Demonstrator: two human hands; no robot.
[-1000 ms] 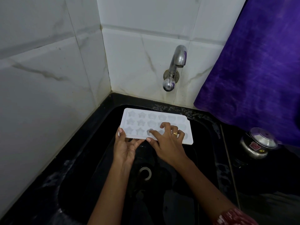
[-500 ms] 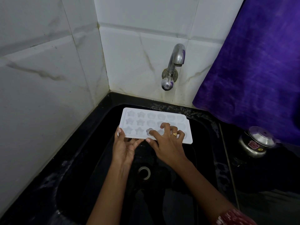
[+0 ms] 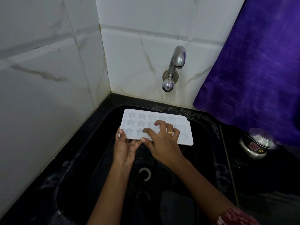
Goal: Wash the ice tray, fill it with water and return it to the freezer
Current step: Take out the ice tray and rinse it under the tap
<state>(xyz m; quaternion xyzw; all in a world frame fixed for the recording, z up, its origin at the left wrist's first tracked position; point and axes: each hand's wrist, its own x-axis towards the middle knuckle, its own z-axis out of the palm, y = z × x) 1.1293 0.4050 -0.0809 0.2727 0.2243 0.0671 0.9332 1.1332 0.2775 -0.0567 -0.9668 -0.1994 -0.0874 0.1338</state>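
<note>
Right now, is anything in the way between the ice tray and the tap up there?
Nothing visible is. The ice tray is held over the black sink by the left hand, with fingers of the right hand on top, and only open air lies between it and the tap.

Dim, soft light on pale wall tiles (image 3: 48, 88), deep shadow in the black sink (image 3: 97, 163), wide-angle curvature at edges.
</note>
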